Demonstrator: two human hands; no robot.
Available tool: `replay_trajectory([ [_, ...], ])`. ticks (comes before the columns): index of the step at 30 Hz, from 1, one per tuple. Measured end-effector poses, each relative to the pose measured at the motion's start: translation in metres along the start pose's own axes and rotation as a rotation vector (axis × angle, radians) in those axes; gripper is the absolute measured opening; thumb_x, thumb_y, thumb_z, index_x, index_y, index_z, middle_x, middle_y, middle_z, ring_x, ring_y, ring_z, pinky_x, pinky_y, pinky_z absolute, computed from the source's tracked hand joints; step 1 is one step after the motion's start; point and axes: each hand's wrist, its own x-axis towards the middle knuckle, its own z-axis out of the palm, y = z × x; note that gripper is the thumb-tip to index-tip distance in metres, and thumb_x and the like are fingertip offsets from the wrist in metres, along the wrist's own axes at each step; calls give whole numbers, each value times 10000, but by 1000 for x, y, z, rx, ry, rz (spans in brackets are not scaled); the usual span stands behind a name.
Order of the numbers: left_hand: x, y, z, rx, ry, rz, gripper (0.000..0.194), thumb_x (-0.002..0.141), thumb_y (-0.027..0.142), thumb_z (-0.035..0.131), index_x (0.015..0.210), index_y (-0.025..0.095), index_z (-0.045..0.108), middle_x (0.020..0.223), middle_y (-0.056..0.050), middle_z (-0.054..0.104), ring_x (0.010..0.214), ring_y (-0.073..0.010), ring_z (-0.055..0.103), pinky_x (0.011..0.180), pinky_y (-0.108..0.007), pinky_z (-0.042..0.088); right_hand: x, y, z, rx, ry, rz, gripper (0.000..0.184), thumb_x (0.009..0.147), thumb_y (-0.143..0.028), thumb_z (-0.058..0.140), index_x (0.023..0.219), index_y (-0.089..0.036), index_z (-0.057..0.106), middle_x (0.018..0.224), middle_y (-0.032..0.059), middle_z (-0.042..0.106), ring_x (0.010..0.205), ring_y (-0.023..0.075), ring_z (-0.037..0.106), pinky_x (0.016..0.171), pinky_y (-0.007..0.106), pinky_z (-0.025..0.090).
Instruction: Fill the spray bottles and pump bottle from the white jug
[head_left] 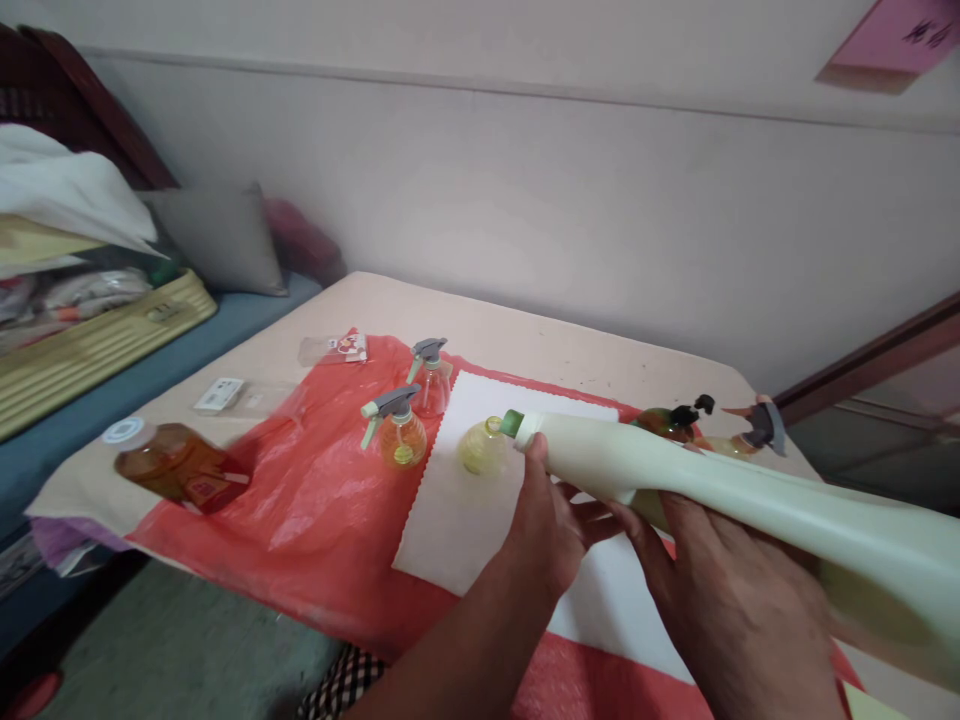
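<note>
A large pale green jug (pixel 622 455) with a green spout end lies tilted nearly level in both hands. My left hand (pixel 551 530) grips it near the neck, thumb up against the collar. From below and behind, my right hand (pixel 739 600) is wrapped round the body or handle. The spout is right beside the mouth of a small yellow see-through bottle (pixel 478 455), which has no spray head on it. Whether liquid flows cannot be made out. That bottle stands on a white scalloped sheet (pixel 454 520).
Left of the sheet stand an orange spray bottle (pixel 403 440) and a pinkish spray bottle (pixel 432 388) on red plastic (pixel 322 540). A bottle of amber liquid (pixel 176 465) leans farther left, near clear packages (pixel 225 393). Behind the jug are a dark-topped bottle (pixel 664 422) and a grey spray head (pixel 765 425).
</note>
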Motion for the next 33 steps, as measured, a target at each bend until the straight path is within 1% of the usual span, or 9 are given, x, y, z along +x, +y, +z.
replay_trajectory([
  [4,-1,-1,-1,-2,-4,-2,652,901,699,482,1275,180,608,1022,-97,633,637,-131,580,543,-242,523,-1,0,0,-1,-5,10,432,966,-323,605,1284,-30,611,1267,241,658,997,379,699,830,468,554],
  [7,-1,-1,-1,-9,5,-2,641,899,692,497,1270,183,618,1029,-99,638,671,-141,602,548,-236,522,-1,1,-1,17,-4,10,450,967,-329,604,1299,-24,601,1275,244,652,1027,381,691,878,482,547],
  [10,-1,-2,-2,-11,-1,3,645,887,690,523,1274,184,625,1025,-104,642,758,-185,646,590,-262,547,1,0,-3,29,-8,17,457,970,-367,602,1279,-31,610,1218,232,679,984,365,698,886,477,543],
  [13,0,-3,-2,11,-9,10,674,878,705,519,1283,177,628,1040,-120,649,812,-232,671,650,-322,575,3,-1,-4,13,-4,21,449,963,-420,604,1203,-42,640,1128,216,710,894,358,707,833,461,550],
  [15,1,-3,-2,18,0,16,694,871,713,520,1296,173,620,1075,-130,653,834,-249,679,681,-346,582,4,-1,-3,8,2,14,455,959,-445,603,1163,-41,648,1131,224,708,885,363,708,822,456,551],
  [20,1,-4,-3,14,13,11,715,862,717,531,1328,178,597,1128,-139,653,848,-256,687,735,-379,585,4,-1,-3,5,8,16,453,965,-450,590,1154,-43,652,1145,229,703,916,372,707,835,456,549],
  [25,2,-4,-4,23,-2,19,721,851,726,543,1308,172,610,1116,-144,656,872,-271,691,750,-392,586,4,-1,-3,14,2,22,504,979,-469,559,1223,-34,628,1188,234,692,944,367,703,869,462,545],
  [30,1,-3,-3,15,10,14,700,868,708,530,1301,164,611,1091,-140,658,868,-267,688,748,-386,591,2,-1,-3,10,-1,22,480,968,-468,579,1180,-41,641,1188,242,690,924,360,705,883,463,541],
  [33,1,-3,-2,14,4,20,684,879,702,517,1297,170,618,1085,-131,661,852,-256,686,744,-381,595,2,-2,-3,6,0,20,490,957,-451,606,1216,-36,631,1196,241,688,938,357,705,907,463,533],
])
